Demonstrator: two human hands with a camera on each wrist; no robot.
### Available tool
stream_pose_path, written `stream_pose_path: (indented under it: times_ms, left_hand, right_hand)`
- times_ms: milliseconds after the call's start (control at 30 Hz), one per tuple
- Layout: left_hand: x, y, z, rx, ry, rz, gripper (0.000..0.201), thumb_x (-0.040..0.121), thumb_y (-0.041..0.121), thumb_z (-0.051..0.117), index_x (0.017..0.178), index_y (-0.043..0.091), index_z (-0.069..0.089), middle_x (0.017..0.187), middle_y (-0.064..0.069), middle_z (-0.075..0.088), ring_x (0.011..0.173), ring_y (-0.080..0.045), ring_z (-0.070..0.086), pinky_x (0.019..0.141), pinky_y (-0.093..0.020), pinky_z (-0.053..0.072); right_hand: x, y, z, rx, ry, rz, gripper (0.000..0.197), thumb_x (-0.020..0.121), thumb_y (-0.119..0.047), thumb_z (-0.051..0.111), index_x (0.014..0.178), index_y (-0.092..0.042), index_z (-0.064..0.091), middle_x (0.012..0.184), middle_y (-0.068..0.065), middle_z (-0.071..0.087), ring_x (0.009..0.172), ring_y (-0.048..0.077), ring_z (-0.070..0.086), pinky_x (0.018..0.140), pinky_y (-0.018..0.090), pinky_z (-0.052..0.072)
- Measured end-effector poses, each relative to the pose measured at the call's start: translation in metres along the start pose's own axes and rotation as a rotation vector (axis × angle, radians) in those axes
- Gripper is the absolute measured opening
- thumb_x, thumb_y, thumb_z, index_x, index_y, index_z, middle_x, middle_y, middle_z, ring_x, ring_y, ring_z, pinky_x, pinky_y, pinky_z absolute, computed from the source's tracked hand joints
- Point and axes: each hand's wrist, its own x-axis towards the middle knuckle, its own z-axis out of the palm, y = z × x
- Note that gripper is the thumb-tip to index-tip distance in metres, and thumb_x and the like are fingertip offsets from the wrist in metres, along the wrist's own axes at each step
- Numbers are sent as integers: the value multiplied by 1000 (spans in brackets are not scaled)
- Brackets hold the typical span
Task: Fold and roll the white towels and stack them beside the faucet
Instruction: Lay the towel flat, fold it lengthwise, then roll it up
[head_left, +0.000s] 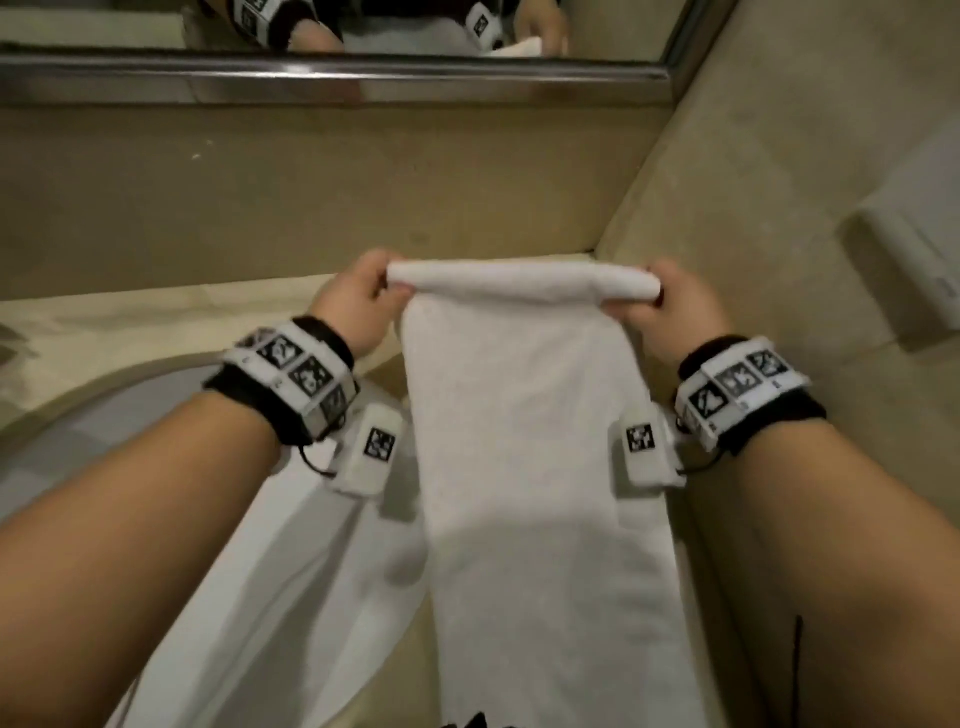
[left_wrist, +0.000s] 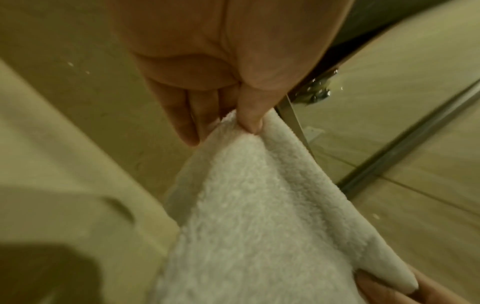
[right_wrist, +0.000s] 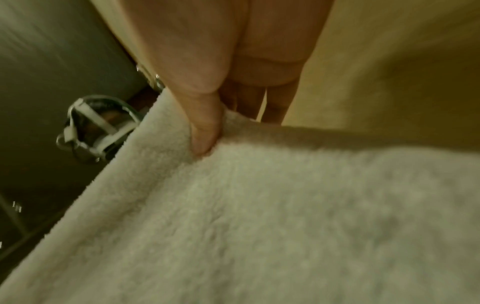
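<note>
A white towel (head_left: 524, 467), folded into a long strip, lies on the beige counter and runs toward me. Its far end is turned over into a short roll (head_left: 519, 285). My left hand (head_left: 382, 291) pinches the roll's left end between thumb and fingers (left_wrist: 249, 117). My right hand (head_left: 654, 304) pinches the right end, thumb (right_wrist: 205, 131) pressed into the cloth. A second white towel (head_left: 291, 582) lies flat under and left of the strip, over the sink's rim. In the right wrist view a chrome faucet (right_wrist: 96, 127) shows to the left of the towel (right_wrist: 285, 216).
A mirror (head_left: 332, 31) with a metal frame hangs above the beige backsplash. A beige side wall stands close on the right with a white wall fixture (head_left: 914, 260) on it. The round sink basin (head_left: 104, 410) lies at the left.
</note>
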Motion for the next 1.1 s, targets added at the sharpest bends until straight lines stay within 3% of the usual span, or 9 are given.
stream_pose_path:
  times_ms: [100, 333, 467, 567, 633, 767, 967, 1033, 1100]
  left_hand:
    - [39, 19, -28, -69, 102, 1, 22, 91, 27, 51, 110, 16, 53, 94, -2, 56, 85, -19, 52, 72, -28, 37]
    - [72, -7, -3, -214, 69, -122, 31, 90, 25, 54, 118, 10, 53, 112, -10, 63, 100, -26, 59, 80, -28, 43]
    - [71, -32, 28, -216, -58, -208, 54, 82, 33, 65, 128, 15, 44, 111, 3, 57, 96, -14, 54, 79, -24, 39]
    - [76, -39, 36, -96, -74, -174, 56, 81, 26, 67, 130, 17, 43, 124, -4, 59, 110, -23, 56, 83, -24, 37]
    - [77, -41, 39, -37, -61, -147, 47, 85, 24, 60, 129, 18, 46, 125, -5, 60, 112, -25, 55, 83, -23, 36]
    - [79, -41, 31, -127, -17, -125, 38, 87, 22, 58, 124, 20, 51, 123, -1, 61, 106, -17, 56, 85, -25, 37]
    - [88, -30, 10, -157, 89, -30, 36, 87, 25, 59, 122, 18, 54, 117, -1, 63, 107, -19, 56, 85, -26, 39]
    - [90, -31, 12, -100, 63, -33, 37, 88, 29, 57, 123, 17, 53, 118, -5, 63, 109, -23, 57, 85, -27, 40]
    - [87, -36, 19, -28, -7, -76, 38, 90, 36, 51, 122, 15, 53, 118, -8, 63, 108, -27, 57, 84, -29, 41]
  right_hand:
    - [42, -33, -10, 160, 141, -38, 19, 77, -26, 69, 87, -22, 53, 71, -11, 54, 62, 2, 47, 49, 9, 37]
    - [78, -4, 42, 227, 81, 111, 23, 84, -23, 62, 104, -14, 55, 87, 1, 58, 77, 18, 52, 61, 25, 39]
    - [88, 21, 70, 301, 37, 229, 34, 83, -28, 62, 115, -19, 51, 97, -1, 59, 88, 20, 56, 78, 36, 47]
    - [101, 32, 73, 244, -64, 244, 53, 79, -25, 68, 126, -20, 45, 106, -8, 56, 94, 10, 53, 76, 23, 44]
    - [104, 37, 74, 187, -101, 249, 50, 81, -22, 67, 126, -19, 47, 112, -5, 57, 99, 12, 53, 82, 26, 42]
    - [103, 33, 74, 244, 45, 195, 33, 85, -20, 61, 118, -19, 54, 101, -8, 60, 93, 11, 56, 79, 23, 42]
    - [114, 8, 60, 303, 170, 108, 29, 85, -17, 60, 114, -17, 56, 92, -15, 59, 81, -5, 54, 61, -1, 43]
    - [117, 8, 63, 251, 155, 151, 29, 86, -20, 59, 114, -15, 55, 100, -5, 62, 87, 8, 57, 70, 9, 46]
    - [114, 12, 70, 162, 98, 239, 29, 88, -28, 55, 113, -14, 55, 107, 6, 64, 95, 23, 60, 82, 32, 50]
